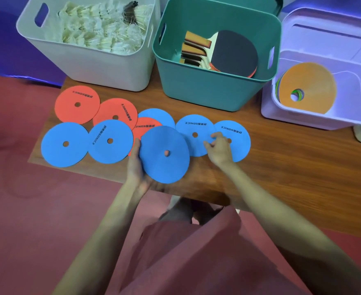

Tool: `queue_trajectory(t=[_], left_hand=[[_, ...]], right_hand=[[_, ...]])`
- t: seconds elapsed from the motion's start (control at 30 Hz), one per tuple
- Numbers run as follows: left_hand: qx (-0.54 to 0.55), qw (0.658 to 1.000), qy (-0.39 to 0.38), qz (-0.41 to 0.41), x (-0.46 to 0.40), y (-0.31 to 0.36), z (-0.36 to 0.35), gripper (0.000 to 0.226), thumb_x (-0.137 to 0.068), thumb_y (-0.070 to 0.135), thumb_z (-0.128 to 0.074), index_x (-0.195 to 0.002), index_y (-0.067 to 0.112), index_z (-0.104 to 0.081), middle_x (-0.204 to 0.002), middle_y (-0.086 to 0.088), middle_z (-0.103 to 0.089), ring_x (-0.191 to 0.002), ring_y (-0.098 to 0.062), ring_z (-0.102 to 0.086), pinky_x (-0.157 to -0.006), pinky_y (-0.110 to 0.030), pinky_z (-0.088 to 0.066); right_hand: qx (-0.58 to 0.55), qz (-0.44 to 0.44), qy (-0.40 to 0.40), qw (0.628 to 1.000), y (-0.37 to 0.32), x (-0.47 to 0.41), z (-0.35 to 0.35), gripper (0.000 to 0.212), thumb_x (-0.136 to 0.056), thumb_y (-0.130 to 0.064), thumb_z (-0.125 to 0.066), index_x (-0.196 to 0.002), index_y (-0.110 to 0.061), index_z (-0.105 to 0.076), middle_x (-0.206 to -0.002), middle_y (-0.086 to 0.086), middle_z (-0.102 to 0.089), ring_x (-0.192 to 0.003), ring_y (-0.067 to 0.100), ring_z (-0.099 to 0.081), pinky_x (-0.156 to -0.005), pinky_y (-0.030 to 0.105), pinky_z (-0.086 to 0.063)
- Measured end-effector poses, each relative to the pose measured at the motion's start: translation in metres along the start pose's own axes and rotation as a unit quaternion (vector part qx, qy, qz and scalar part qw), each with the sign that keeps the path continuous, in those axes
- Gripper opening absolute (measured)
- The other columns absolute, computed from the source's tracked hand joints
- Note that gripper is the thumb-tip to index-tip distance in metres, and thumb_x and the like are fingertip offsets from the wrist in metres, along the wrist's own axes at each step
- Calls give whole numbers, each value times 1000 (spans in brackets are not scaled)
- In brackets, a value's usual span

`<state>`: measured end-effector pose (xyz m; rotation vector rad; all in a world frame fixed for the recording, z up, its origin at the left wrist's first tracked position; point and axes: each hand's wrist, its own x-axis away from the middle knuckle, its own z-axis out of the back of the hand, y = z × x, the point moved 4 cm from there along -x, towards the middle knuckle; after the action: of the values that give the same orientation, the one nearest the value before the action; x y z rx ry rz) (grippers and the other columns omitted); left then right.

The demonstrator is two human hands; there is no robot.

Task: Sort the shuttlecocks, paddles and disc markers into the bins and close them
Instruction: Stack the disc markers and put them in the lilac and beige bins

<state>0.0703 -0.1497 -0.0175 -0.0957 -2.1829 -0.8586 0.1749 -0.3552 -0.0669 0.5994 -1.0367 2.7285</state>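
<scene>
shuttlecocks (103,30) are already piled in the white bin (103,69), and paddles (228,52) are stacked in the teal bin (209,90). some disc markers, an orange one (311,81) on top, are leaned in the lilac bin (303,118) at the right. none of the three bins is closed yet; a teal lid (278,5) and a lilac lid (333,37) seem to be propped behind their bins, though that part of the view is too cropped to be sure.

approx. nine discs are left on the bench (292,167): three red, the rest blue, several overlapping. one blue disc (164,154) is held tilted off the bench by the left hand (137,167), with the fingers curled under its left edge. the right hand (219,147) is lowered onto the two rightmost blue discs (194,133), fingers (207,143) bent as if an edge is being pinched; whether anything is actually gripped cannot be told. so the sorting is judged mostly done, w/ only discs left to be gathered, dropped in the lilac bin, and then all lids fitted.

the bench is dark wood-grain, low, w/ bins lined along its far edge. a reddish floor (26,199) is seen around it, and a blue-purple surface (9,43) at far left. the person's reddish garment (196,262) fills the bottom of the view.
</scene>
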Motion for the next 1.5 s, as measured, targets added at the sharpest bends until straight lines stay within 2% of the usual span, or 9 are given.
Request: queue_trajectory(t=[0.13, 0.3, 0.5, 0.63, 0.73, 0.87, 1.03, 1.33, 1.5], left_hand=[[20, 1000, 0, -6, -2, 3, 13, 41, -97, 48, -43, -117, 18, -63, -124, -6, -65, -115, -28, -61, -96, -48, -49], [10, 1000, 10, -3, 2, 6, 19, 46, -97, 48, -43, -126, 17, -60, -123, -5, -66, -111, -25, -64, -89, -43, -54], [10, 1000, 14, 9, 4, 11, 24, 48, -98, 49, -41, -128, 16, -58, -121, -5, -67, -109, -26, -65, -88, -44, -54], [3, 1000, 20, 6, 3, 17, 22, 43, -98, 49, -41, -119, 18, -63, -116, -4, -69, -103, -23, -68, -83, -40, -57], [6, 1000, 28, 12, 2, 19, 16, 39, -98, 47, -42, -113, 19, -64, -111, -3, -71, -96, -20, -70, -77, -38, -59], [1, 999, 23, 23, -2, 15, 0, 38, -98, 45, -44, -116, 18, -64, -116, -4, -69, -103, -22, -68, -86, -41, -54], [16, 998, -7, 66, 1, 3, -35, 44, -100, 48, -36, -110, 19, -67, -109, -4, -72, -97, -24, -69, -83, -41, -53], [-14, 995, -15, 99, 13, -19, -70, 53, -99, 53, -30, -103, 15, -67, -96, -10, -74, -83, -25, -72, -74, -42, -52], [-57, 996, 5, 67, 9, -24, -73, 45, -98, 52, -37, -107, 21, -67, -106, -5, -73, -94, -23, -70, -80, -42, -54]], right_hand=[[84, -79, -16, 993, 7, -32, 1, 65, -87, -28, -64, -136, 2, -33, -139, 25, -34, -129, 38, -35, -101, 43, -39], [99, -120, -4, 988, 6, -46, -4, 74, -80, -37, -73, -130, 6, -39, -138, 21, -35, -129, 36, -33, -95, 39, -41], [-20, -92, -28, 995, 8, -46, 6, 34, -89, -24, -63, -102, 2, -47, -104, 13, -55, -81, 25, -56, -71, 36, -50], [-104, -6, 4, 995, 1, -28, 30, 28, -95, -14, -52, -119, -1, -56, -105, 16, -65, -94, 27, -62, -83, 34, -49], [-247, 75, 57, 964, -16, -1, 60, 29, -91, -17, -52, -118, -8, -56, -87, 10, -64, -68, 14, -59, -62, 22, -46], [-385, 58, -73, 918, -33, 32, 64, 24, -94, -21, -55, -117, -21, -55, -83, 7, -62, -63, 17, -49, -51, 22, -36], [-336, 59, -147, 928, -41, 50, 47, 19, -98, -15, -50, -108, -30, -55, -87, -1, -67, -58, 3, -60, -43, 16, -37], [-286, 106, -168, 937, -14, 40, 48, 25, -95, -15, -56, -119, -16, -54, -104, 8, -70, -90, 16, -70, -70, 27, -56], [-106, 107, -69, 986, 21, 17, 56, 24, -91, -27, -60, -111, -14, -59, -66, 4, -59, -66, 23, -61, -69, 39, -48]])
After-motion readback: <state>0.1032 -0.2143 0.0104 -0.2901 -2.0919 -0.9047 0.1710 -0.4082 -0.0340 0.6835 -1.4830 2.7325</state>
